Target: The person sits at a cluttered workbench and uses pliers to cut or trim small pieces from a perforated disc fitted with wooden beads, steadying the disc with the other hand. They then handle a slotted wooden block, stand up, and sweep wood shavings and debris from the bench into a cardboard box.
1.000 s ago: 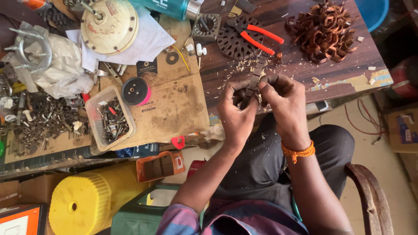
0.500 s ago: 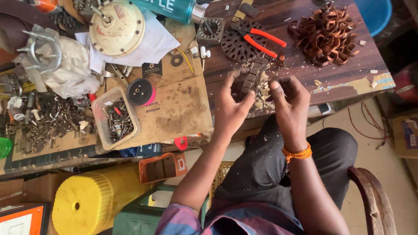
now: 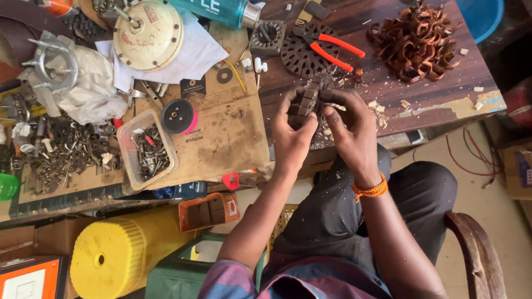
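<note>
The left hand (image 3: pixel 292 135) and right hand (image 3: pixel 354 135) are covering most of the dark slotted metal ring (image 3: pixel 308 101); the top edge is cutting off the blue bottle (image 3: pixel 219 10) and blue tub (image 3: pixel 481 14); the tiny bits in the clear box (image 3: pixel 148 150) are looking too small to tell.

Hands: left hand (image 3: pixel 291 138) and right hand (image 3: pixel 354 135) grip a slotted metal stator core (image 3: pixel 307 102)
Beyond: red-handled pliers (image 3: pixel 332 47), copper coil pile (image 3: pixel 417 41)

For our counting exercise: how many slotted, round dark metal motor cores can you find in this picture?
3. One slotted dark metal core is held between the left hand and right hand; one flat disc lies under the orange-handled pliers; one square-framed core lies beside it. Clutter may hide others.
</note>
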Demonstrator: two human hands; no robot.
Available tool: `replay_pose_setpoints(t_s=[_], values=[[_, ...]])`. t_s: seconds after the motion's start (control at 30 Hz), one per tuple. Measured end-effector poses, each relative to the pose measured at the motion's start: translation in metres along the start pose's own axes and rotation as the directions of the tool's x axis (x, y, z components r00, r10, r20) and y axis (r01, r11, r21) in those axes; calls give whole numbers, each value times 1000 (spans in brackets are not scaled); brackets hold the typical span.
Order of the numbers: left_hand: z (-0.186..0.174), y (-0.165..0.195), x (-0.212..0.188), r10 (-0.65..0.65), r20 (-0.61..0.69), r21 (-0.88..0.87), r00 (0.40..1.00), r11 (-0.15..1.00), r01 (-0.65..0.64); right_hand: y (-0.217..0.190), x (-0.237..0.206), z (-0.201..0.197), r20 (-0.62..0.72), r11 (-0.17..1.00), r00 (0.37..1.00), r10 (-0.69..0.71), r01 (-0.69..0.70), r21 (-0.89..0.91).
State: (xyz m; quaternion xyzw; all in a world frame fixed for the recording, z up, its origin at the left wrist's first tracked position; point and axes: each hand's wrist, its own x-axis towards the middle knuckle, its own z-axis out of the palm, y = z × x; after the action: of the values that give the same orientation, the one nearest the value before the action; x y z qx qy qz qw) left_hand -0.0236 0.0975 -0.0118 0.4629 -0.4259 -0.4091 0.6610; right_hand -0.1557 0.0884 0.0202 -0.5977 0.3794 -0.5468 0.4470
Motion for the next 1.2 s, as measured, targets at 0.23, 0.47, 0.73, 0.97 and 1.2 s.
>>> replay_pose_setpoints(t_s=[0.23,0.47,0.73,0.97,1.2], values=[[1,-8,-1,-18,36,-140,999,990,23,-3,-3,-1,-94,1000,996,7,-8,-2],[14,2,-14,27,-2,-2,1000,1000,-27,-12,-4,2,-213,994,976,35,-55,-89],[19,14,-19,237,27,168,971,957,-238,-29,-3,1,-235,935,970,-57,-30,-353],[15,12,-20,209,31,119,977,970,-211,-24,2,-7,-192,924,971,141,-199,-326],[5,13,-13,127,6,-41,992,991,-127,-3,-5,-24,-174,990,976,130,-138,-38]])
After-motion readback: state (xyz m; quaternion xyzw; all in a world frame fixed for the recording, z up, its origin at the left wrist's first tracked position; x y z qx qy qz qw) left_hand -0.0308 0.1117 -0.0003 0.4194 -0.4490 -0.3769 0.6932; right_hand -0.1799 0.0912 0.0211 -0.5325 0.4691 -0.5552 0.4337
